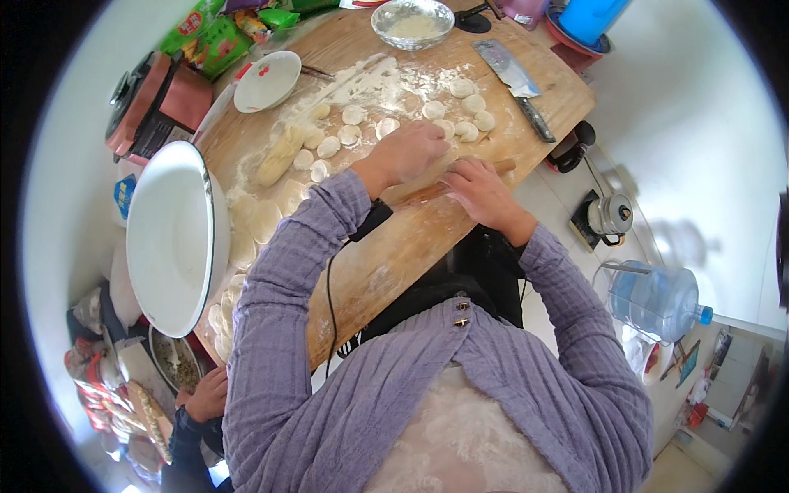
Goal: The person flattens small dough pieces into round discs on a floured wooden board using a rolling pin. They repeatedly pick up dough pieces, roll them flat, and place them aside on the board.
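My right hand (478, 185) is closed on a wooden rolling pin (425, 195), near the edge of the floured wooden board (382, 271). Just beyond the pin, my left hand (410, 151) has its fingers curled down by a pale sheet of dough, its fingertips mostly hidden; I cannot tell its grip. Small flattened dough rounds (349, 134) lie in floury groups on both sides of my left hand. A thick dough roll (280, 157) rests left of them. Rolled wrappers (256, 219) overlap beside my left sleeve, partly covered by it.
A cleaver (511, 77) lies on the board at the right, near a metal bowl of flour (413, 26). A white bowl (267, 81) and a large enamel basin (172, 240) stand at the left. Another person's hand (208, 394) is at lower left beside a bowl of filling (175, 363).
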Demonstrator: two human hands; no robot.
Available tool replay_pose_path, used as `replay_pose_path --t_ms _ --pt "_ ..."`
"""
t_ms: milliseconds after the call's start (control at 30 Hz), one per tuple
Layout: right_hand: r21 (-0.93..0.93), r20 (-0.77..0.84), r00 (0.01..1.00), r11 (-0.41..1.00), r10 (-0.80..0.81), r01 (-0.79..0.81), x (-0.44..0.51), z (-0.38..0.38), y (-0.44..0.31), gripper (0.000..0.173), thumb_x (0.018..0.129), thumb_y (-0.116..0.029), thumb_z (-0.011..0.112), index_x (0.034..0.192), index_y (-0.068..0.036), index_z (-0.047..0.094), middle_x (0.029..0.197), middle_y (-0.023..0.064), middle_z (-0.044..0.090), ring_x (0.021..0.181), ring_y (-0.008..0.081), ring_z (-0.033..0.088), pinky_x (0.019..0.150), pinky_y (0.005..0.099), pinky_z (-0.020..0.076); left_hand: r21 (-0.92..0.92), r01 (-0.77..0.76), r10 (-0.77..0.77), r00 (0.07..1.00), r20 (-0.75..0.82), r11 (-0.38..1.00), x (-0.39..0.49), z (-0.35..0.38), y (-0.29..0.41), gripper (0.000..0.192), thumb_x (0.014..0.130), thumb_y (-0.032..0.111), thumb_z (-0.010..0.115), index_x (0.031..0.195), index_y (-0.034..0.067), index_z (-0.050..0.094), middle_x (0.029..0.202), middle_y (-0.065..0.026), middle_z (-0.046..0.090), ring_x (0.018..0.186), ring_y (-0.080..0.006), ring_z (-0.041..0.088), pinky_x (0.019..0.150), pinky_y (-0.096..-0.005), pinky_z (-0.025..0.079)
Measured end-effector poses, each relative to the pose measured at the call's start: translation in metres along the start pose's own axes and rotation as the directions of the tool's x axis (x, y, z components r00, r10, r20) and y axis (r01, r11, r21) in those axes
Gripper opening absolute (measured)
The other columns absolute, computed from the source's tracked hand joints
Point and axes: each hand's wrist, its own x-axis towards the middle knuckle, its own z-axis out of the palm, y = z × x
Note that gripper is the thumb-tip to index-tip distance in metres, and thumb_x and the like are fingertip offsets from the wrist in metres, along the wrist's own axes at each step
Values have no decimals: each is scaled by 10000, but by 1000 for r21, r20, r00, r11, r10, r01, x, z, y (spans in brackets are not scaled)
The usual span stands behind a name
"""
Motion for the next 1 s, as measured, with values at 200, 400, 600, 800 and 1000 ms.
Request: replay_pose_path --t_ms 200,400,600,800,1000 --pt "-16 17 986 986 166 -166 -3 -16 -16 462 904 -330 636 1248 -32 557 1329 202 506 1274 390 444 1044 530 356 -176 287 -258 951 174 941 -27 -22 -7 282 802 194 691 1007 9 633 1008 -178 660 959 -337 624 820 -413 501" --pt "-348 160 935 905 316 -246 11 5 -24 741 974 -516 494 1472 19 374 1573 240 311 1476 408 260 1169 577 224 -290 508 -452 859 242 811 -46 -23 -11 262 719 217 751 851 14 650 715 -130 624 680 -280 626 638 -406 505" --pt "-253 262 925 944 276 -211 -2 8 -24 720 985 -489 481 1455 48 387 1566 244 319 1472 418 262 1165 581 228 -293 458 -399 885 241 839 -57 -25 -7 224 717 231 750 807 37 684 770 -158 687 735 -321 678 657 -413 521" --pt "-371 185 955 917 231 -150 44 14 -23 679 988 -429 489 1464 43 374 1563 246 320 1468 417 268 1167 575 231 -350 543 -424 830 362 763 -56 -22 -1 248 762 243 690 875 23 716 800 -157 698 660 -263 663 631 -395 508" --pt "-342 54 978 924 200 -170 68 6 -29 654 990 -388 480 1488 16 355 1571 235 312 1476 405 259 1167 577 229 -236 447 -395 887 238 863 -53 -23 -11 255 813 243 630 941 40 716 797 -179 692 692 -328 681 652 -408 526"
